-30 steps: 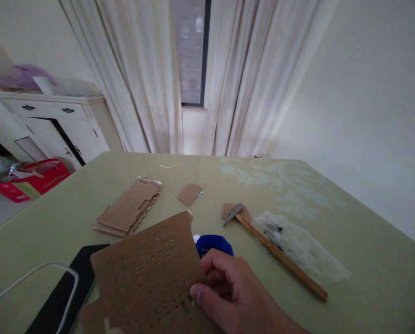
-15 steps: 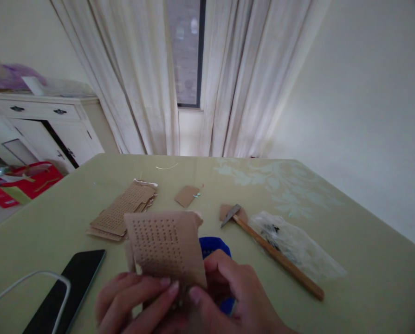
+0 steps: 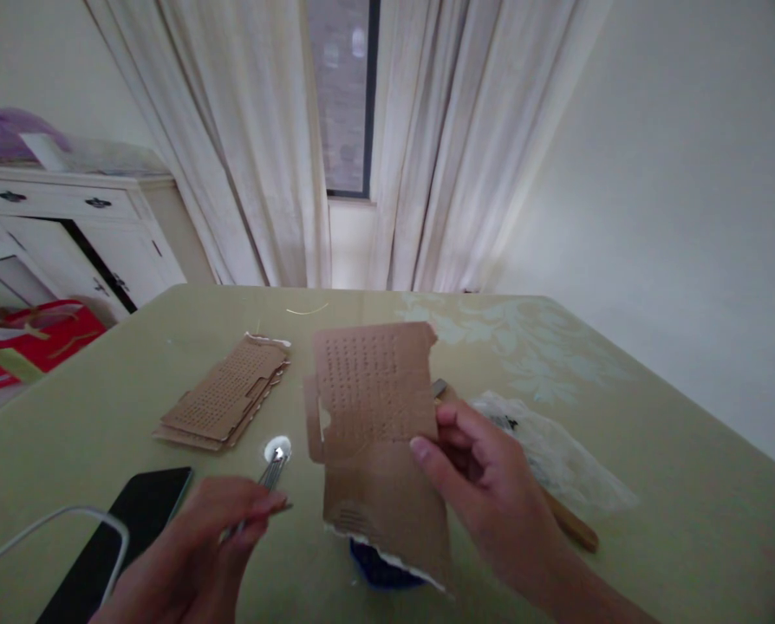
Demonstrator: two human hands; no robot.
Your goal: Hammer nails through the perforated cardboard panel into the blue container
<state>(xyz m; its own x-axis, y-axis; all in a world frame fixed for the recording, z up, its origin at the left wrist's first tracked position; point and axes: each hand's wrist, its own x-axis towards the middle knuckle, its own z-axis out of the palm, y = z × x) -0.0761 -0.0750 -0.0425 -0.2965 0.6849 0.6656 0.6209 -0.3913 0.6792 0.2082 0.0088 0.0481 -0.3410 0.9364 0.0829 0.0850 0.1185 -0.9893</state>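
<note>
By the left hand point(image 3: 215, 524), a few thin metal pins point(image 3: 272, 474) are pinched between thumb and fingers, all pointing forward as a small bundle, probably because such thin pieces are easier controlled together. At their far ends a round white disc point(image 3: 276, 448) is seen; whether it is touched by them or lies beneath on the table cannot be told.

By the right hand point(image 3: 498, 485), the perforated cardboard sheet point(image 3: 378, 390) is held at its right edge, with the thumb on the near face and the fingers mostly behind. It seems to be gripped only there so that the rows of holes are left uncovered. The sheet is raised nearly upright in front of the chest, with its torn edge downward, and by it the blue dish point(image 3: 384, 568) is partly hidden.

To the left, a black flat device point(image 3: 131, 524) is laid, crossed by a white cable point(image 3: 120, 523). To the right, the hammer point(image 3: 573, 523) is mostly covered by the right hand, and beside it a clear plastic bag point(image 3: 576, 464) is spread. Farther, more perforated cards point(image 3: 222, 394) are stacked flat, apparently to save room on the table point(image 3: 680, 511). Beyond the table, pale curtains point(image 3: 244, 156) are hung beside the window point(image 3: 343, 104).
</note>
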